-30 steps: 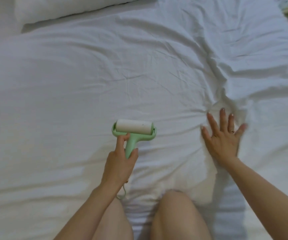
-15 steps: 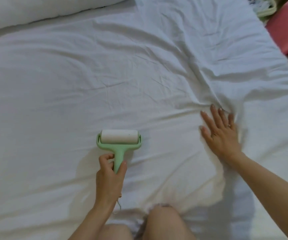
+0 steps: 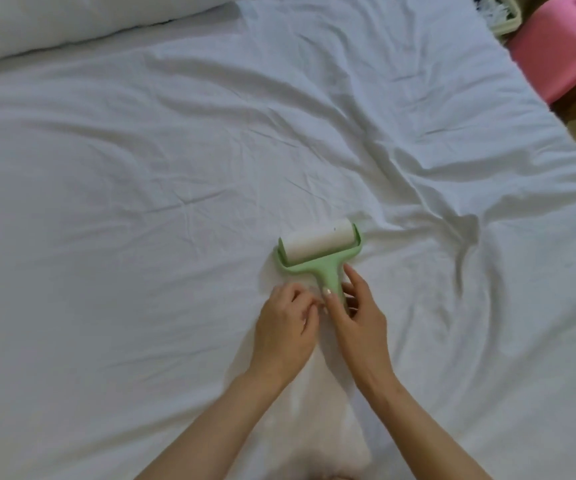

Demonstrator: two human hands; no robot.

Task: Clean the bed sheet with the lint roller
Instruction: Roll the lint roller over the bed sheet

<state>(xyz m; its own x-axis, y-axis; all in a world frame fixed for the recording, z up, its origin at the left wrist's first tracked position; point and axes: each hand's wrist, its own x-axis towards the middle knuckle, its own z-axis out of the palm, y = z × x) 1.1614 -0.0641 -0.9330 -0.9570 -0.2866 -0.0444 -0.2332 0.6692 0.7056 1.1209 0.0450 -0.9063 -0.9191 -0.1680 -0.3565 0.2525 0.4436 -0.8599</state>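
Lint roller (image 3: 319,247) lies flat on the bed sheet (image 3: 141,202), its handle pointing toward the person. The right hand (image 3: 359,323) pinches that handle between thumb and fingers. The left hand (image 3: 284,327) sits just beside it, fingers curled and blurred, so I cannot tell whether it holds anything. A fuller grip would help, then steady strokes over the creases beyond, toward the pillow (image 3: 54,22).
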